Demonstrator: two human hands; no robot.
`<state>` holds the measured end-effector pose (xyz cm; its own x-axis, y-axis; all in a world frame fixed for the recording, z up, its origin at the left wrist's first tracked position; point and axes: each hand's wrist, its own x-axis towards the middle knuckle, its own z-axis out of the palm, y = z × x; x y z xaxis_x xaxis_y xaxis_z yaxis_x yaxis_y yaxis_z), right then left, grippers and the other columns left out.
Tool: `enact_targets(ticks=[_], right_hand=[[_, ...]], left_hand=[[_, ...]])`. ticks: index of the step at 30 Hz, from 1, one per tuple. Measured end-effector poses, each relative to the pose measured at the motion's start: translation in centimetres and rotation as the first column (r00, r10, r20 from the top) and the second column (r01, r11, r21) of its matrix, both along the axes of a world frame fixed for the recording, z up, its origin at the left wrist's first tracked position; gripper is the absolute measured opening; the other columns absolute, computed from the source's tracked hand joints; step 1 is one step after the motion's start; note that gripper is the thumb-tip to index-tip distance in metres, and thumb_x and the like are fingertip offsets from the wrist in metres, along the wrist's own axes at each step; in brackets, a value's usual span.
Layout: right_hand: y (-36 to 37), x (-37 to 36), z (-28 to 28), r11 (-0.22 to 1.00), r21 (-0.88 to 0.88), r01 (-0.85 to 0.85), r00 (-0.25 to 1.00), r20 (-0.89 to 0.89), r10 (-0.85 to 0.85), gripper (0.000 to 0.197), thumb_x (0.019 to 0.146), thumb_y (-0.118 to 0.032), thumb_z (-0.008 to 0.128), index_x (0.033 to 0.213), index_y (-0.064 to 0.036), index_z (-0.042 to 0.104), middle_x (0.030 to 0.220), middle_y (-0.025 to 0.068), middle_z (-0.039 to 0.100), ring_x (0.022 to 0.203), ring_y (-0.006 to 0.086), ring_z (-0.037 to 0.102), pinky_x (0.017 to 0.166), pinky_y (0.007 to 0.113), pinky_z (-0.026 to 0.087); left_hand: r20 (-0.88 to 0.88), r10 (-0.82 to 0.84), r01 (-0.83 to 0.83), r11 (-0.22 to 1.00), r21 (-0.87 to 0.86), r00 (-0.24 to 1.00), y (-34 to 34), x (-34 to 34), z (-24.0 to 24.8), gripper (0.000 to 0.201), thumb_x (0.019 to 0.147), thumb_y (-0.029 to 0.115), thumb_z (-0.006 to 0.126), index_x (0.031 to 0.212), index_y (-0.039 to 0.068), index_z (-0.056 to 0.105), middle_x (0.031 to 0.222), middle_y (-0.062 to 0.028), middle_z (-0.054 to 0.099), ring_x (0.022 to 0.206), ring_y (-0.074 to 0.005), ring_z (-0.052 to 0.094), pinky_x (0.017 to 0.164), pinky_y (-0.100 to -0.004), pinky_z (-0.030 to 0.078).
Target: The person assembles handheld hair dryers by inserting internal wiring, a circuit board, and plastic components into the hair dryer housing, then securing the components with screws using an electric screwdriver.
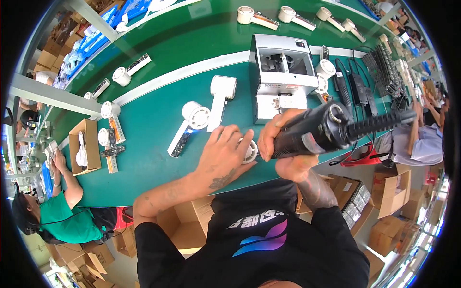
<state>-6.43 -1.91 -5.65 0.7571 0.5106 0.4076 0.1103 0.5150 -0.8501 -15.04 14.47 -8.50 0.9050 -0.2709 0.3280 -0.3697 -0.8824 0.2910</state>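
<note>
My right hand (pixel 293 144) is wrapped round a black electric screwdriver (pixel 312 129), whose cable end points to the right. The driver's tip is hidden behind that hand. My left hand (pixel 225 151) curves over a white handheld fan (pixel 249 151), thumb and fingers gripping its round head near the table's front edge. Most of this fan is hidden under my fingers. Just beyond the left hand lie two more white handheld fans, one with its dark inner parts exposed along the handle (pixel 180 139), the other (pixel 223 89) farther back.
A silver screw feeder (pixel 281 77) stands behind my right hand. Left of me are further fans (pixel 110 110) and a cardboard box (pixel 84 146). Several fans lie on the green conveyor (pixel 192 33). Black drivers and cables (pixel 357 91) lie at right. A person in green (pixel 72 216) works at left.
</note>
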Motion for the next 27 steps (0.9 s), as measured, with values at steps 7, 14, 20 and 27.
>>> enact_targets(ticks=[7,14,20,27], right_hand=[[-3.3,0.8,0.4,0.981,0.002,-0.195,0.932,0.311,0.185,0.044,0.087,-0.016,0.076,0.120,-0.0043,0.049,0.078,0.0120,0.061,0.066,0.0229,0.060,0.063,0.039,0.048],[-9.1,1.7,2.2,0.768,0.570,0.292,0.948,-0.278,-0.154,0.073,0.101,-0.075,0.034,0.128,-0.0077,0.047,0.065,0.0043,0.045,0.045,0.0162,0.043,0.040,0.034,0.041],[-7.3,1.1,-3.5,0.953,0.055,0.299,0.840,-0.490,-0.235,0.068,0.103,-0.067,0.040,0.119,-0.0006,0.046,0.063,0.0079,0.049,0.045,0.0179,0.049,0.043,0.034,0.044],[-9.2,0.3,-8.4,0.913,0.273,0.302,0.744,-0.667,-0.046,0.053,0.108,-0.052,0.042,0.125,-0.0016,0.044,0.068,0.0097,0.049,0.047,0.0186,0.050,0.045,0.035,0.045]], left_hand=[[0.012,0.044,-0.045,0.997,0.057,0.999,-0.5,-0.6,0.9,0.053,0.077,0.028,0.083,0.120,0.002,0.066,0.104,-0.0108,0.064,0.109,-0.0275,0.059,0.090,-0.0428,0.046],[0.089,0.376,-0.358,0.919,-0.167,0.923,8.4,0.7,9.3,0.050,0.076,0.027,0.087,0.117,0.006,0.068,0.110,-0.0123,0.065,0.100,-0.0322,0.064,0.087,-0.0435,0.049],[0.038,0.590,-0.591,0.807,0.010,0.806,22.7,16.8,1.8,0.057,0.083,0.034,0.080,0.129,0.006,0.061,0.119,-0.0201,0.061,0.111,-0.0407,0.064,0.092,-0.0500,0.051],[0.150,0.319,-0.349,0.900,0.262,0.936,18.5,26.7,3.0,0.078,0.087,0.046,0.077,0.153,0.018,0.047,0.154,-0.0249,0.043,0.141,-0.0429,0.043,0.113,-0.0518,0.040]])
